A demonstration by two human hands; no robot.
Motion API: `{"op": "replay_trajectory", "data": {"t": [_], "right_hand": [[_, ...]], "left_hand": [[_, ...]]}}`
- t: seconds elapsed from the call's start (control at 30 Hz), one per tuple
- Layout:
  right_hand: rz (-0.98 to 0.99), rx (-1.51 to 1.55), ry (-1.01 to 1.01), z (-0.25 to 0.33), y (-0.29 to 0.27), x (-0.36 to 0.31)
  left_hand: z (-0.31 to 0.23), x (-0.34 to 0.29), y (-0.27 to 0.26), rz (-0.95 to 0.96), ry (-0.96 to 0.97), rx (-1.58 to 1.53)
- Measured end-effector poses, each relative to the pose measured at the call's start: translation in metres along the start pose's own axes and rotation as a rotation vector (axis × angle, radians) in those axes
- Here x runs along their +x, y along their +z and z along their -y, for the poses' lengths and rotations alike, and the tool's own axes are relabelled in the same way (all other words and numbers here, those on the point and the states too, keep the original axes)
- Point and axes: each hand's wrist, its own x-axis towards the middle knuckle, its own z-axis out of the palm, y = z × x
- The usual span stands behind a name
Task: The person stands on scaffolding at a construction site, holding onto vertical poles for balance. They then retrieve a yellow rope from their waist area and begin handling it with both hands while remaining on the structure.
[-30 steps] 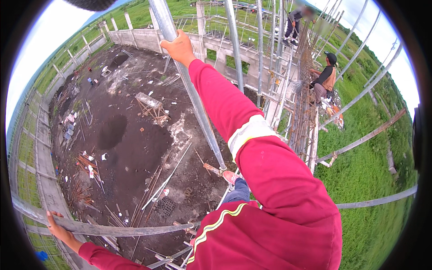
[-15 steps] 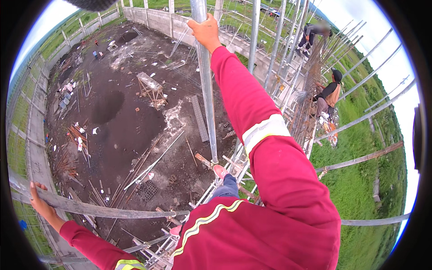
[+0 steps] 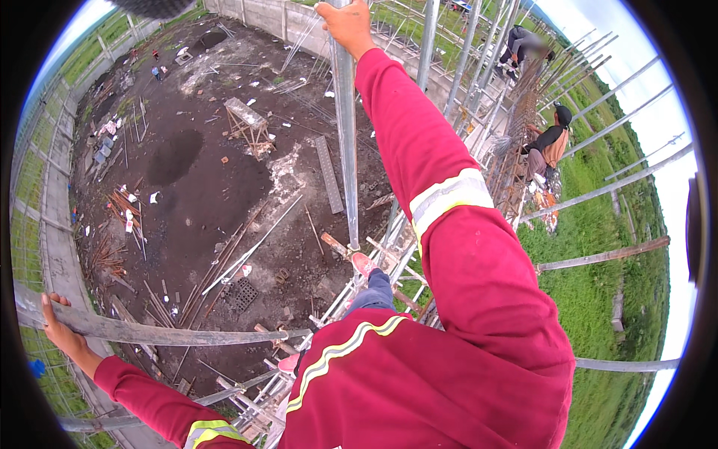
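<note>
My right hand (image 3: 347, 24) is wrapped round an upright grey metal scaffold pole (image 3: 345, 142), my arm stretched out ahead. The foot of this pole stands close to my shoe (image 3: 364, 264). At the lower left, my left hand (image 3: 66, 335) grips another metal scaffold pole (image 3: 172, 334), its fingers curled over the top. That pole runs from the left rim toward my body. Beneath me are the thin bars of the scaffold (image 3: 340, 303), where my feet rest high above the ground. My body hides part of the scaffold.
More upright poles (image 3: 428, 45) stand ahead on the right. Two people, one in a black cap (image 3: 553, 142), are on the wall top among rebar (image 3: 516, 150). Far below, dark soil (image 3: 209, 202) carries planks, bricks and a trestle (image 3: 247, 123). Grass (image 3: 583, 299) lies right.
My view has tilted slightly, so my right hand and its pole appear higher and a little further right. My left hand shows slightly higher and further left. Both grips are kept.
</note>
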Motion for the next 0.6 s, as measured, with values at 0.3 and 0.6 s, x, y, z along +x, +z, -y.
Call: {"op": "replay_trajectory", "data": {"t": [0.3,0.6], "right_hand": [[-0.110,0.024,-0.095,0.005,0.002,-0.001],[-0.151,-0.545,-0.680,-0.009,-0.001,0.007]], "left_hand": [[0.003,0.006,-0.005,0.037,-0.015,-0.015],[0.004,0.004,-0.005,0.020,-0.016,-0.009]]}}
